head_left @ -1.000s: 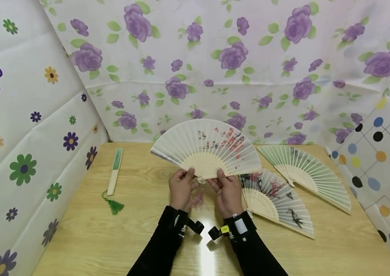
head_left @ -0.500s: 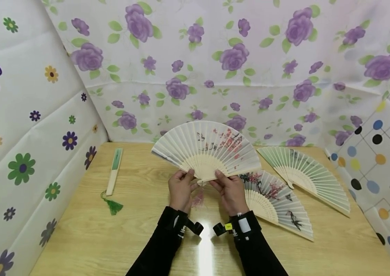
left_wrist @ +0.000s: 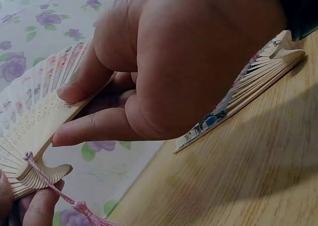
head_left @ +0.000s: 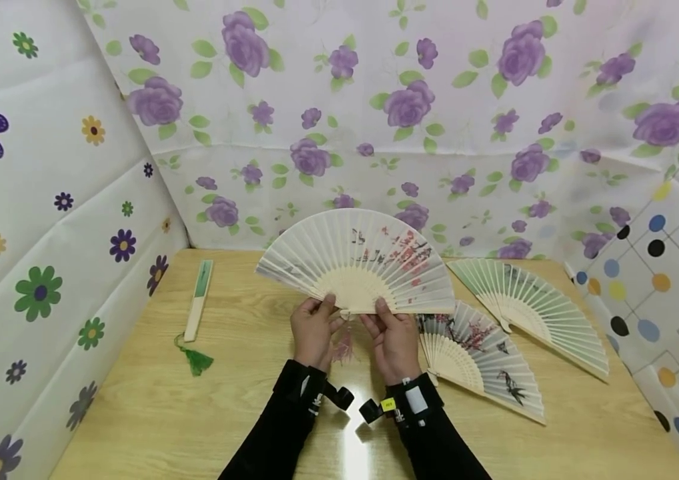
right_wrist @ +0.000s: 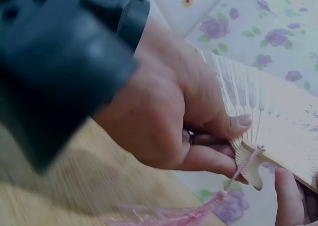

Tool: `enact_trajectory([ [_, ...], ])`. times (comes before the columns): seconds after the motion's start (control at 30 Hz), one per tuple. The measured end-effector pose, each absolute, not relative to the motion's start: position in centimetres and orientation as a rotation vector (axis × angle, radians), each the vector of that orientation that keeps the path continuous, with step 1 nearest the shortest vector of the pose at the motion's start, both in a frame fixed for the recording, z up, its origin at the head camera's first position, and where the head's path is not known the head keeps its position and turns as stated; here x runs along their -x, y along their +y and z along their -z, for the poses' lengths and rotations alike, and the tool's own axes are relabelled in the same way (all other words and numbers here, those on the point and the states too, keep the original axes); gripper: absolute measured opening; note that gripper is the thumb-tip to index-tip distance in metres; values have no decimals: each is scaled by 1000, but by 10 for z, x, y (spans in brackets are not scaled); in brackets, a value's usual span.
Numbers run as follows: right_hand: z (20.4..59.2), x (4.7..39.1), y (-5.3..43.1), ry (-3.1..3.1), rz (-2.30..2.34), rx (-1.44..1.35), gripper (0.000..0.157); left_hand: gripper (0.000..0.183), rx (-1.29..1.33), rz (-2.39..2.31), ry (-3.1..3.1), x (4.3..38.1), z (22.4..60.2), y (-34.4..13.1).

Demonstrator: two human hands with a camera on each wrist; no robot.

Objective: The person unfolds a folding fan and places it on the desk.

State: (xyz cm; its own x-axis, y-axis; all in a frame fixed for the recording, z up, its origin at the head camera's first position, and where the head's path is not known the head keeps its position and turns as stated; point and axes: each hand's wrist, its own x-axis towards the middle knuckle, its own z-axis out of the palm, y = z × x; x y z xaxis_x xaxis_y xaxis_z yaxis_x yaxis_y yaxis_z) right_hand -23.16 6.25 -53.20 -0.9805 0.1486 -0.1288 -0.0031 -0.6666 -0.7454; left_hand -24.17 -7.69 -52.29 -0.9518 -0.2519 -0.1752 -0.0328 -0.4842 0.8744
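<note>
A white folding fan (head_left: 351,253) with red blossoms is spread wide above the table, its cream ribs toward me. My left hand (head_left: 314,333) pinches it just left of the pivot, thumb on the near face. Right of the pivot, my right hand (head_left: 396,343) pinches the lower outer rib. In the left wrist view that right hand (left_wrist: 164,62) has its thumb on the pierced ribs. The left hand (right_wrist: 169,107) shows large in the right wrist view, gripping ribs beside the pivot. A pink tassel (head_left: 343,347) dangles below.
A second open fan (head_left: 483,353) with blossoms and a bird lies right of my right hand. Behind it lies an open green fan (head_left: 534,307). A closed green fan (head_left: 199,300) with a green tassel (head_left: 198,361) rests on the wooden table (head_left: 153,420) at left.
The held fan has spread a little wider, its right edge dropping to about level. My right hand has shifted slightly down and left; the left hand has barely moved.
</note>
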Motion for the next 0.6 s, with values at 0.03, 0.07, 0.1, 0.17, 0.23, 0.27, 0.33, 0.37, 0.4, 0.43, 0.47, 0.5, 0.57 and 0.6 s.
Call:
enact_trajectory([
  [0.03, 532, 232, 64, -1263, -2775, 254, 25, 19, -427, 2566, -1520, 242, 523, -77],
  [0.07, 531, 232, 65, -1281, -2769, 233, 25, 20, -427, 2568, -1516, 242, 523, -76],
  [0.1, 530, 232, 66, -1294, -2762, 218, 24, 21, -424, 2571, -1511, 242, 523, -76],
  [0.17, 530, 231, 68, -1302, -2753, 196, 24, 22, -414, 2584, -1489, 241, 523, -75],
  [0.23, 529, 231, 68, -1293, -2743, 208, 24, 23, -407, 2594, -1463, 241, 523, -73],
  [0.27, 529, 230, 67, -1275, -2746, 227, 24, 22, -407, 2599, -1450, 241, 523, -73],
  [0.33, 528, 228, 64, -1232, -2757, 271, 27, 19, -415, 2614, -1423, 240, 523, -71],
  [0.37, 528, 227, 62, -1201, -2766, 291, 30, 17, -419, 2620, -1408, 240, 523, -70],
  [0.4, 528, 226, 60, -1170, -2771, 316, 31, 16, -423, 2622, -1398, 240, 524, -69],
  [0.43, 527, 226, 59, -1146, -2775, 332, 33, 15, -428, 2625, -1388, 240, 524, -69],
  [0.47, 527, 225, 57, -1125, -2775, 341, 35, 15, -435, 2628, -1377, 241, 525, -68],
  [0.5, 528, 224, 56, -1109, -2772, 346, 35, 15, -435, 2628, -1366, 241, 526, -68],
  [0.57, 528, 224, 54, -1086, -2766, 355, 35, 14, -431, 2628, -1352, 242, 526, -68],
  [0.6, 528, 223, 54, -1087, -2762, 356, 34, 14, -440, 2627, -1362, 241, 526, -68],
])
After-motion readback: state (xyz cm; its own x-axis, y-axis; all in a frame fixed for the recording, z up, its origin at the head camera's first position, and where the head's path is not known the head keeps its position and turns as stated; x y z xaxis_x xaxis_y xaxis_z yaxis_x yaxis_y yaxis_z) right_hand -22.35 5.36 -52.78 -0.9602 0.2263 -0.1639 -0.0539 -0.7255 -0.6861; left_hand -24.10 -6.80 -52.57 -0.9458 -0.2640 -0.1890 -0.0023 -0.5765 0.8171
